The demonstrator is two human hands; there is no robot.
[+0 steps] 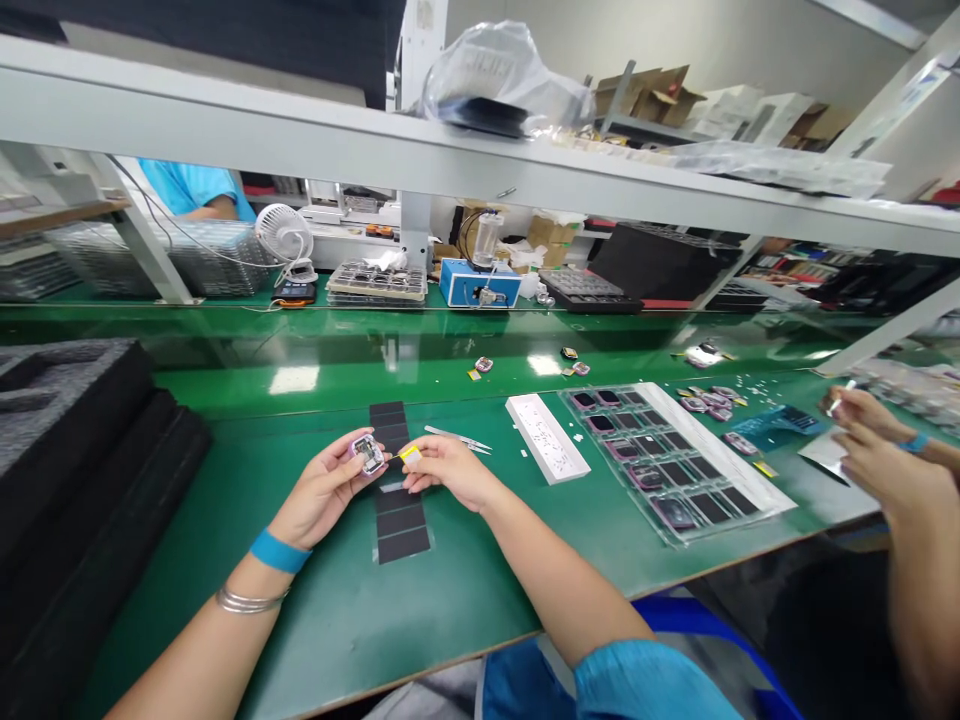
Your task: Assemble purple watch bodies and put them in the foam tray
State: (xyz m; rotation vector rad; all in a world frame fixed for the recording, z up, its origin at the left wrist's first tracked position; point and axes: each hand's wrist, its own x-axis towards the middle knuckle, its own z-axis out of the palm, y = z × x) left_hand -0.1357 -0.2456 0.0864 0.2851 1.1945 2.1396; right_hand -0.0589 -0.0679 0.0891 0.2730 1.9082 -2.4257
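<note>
My left hand (334, 482) grips a small watch-like case (367, 454) with a pink-purple rim, its inner electronics facing up. Between the fingers of my right hand (450, 470) is a small battery (410, 456), silvery with a yellow edge, close beside the case. A thin lead seems to run between the two. Under my hands lies a strip of black adhesive pads (403, 520) on the green bench. Metal tweezers (461, 439) rest just beyond my right hand.
Right of my hands are a white block (547, 438) with tiny parts and a clear tray (660, 455) of dark screens. Black foam (67, 500) stands at the left. A co-worker's hands (874, 440) work at the far right. A shelf beam (300, 130) crosses above.
</note>
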